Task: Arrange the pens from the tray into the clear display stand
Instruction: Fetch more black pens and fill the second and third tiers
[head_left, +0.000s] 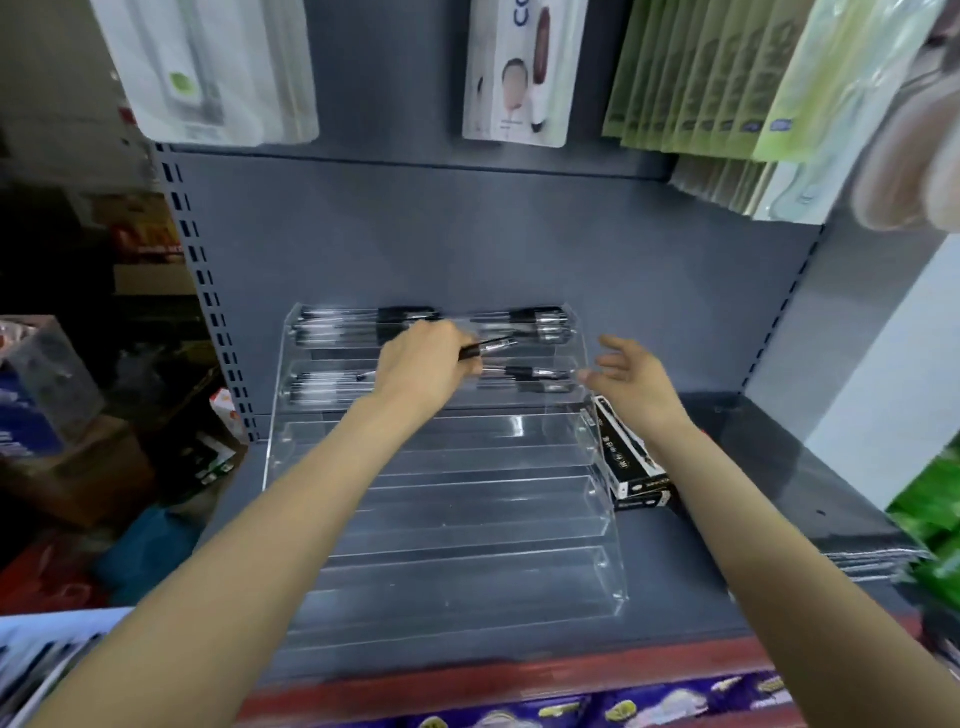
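Note:
A clear stepped display stand (467, 499) sits on the grey shelf. Its top tier holds several black-and-clear pens (535, 318), and the second tier holds more pens (540, 375); the lower tiers hold none. My left hand (423, 364) hovers over the upper tiers and grips one pen (491, 347), whose tip points right. My right hand (631, 382) hangs beside the stand's right end, fingers relaxed and spread, holding nothing. No tray shows clearly; a blurred white edge with dark pens lies at the bottom left corner (47, 660).
Black pen boxes (628, 457) lie against the stand's right side. Hanging packets (696, 78) crowd the panel above. A slotted upright (208, 291) bounds the shelf on the left, with cartons (78, 457) beyond it. Green packets (935, 525) jut in at right.

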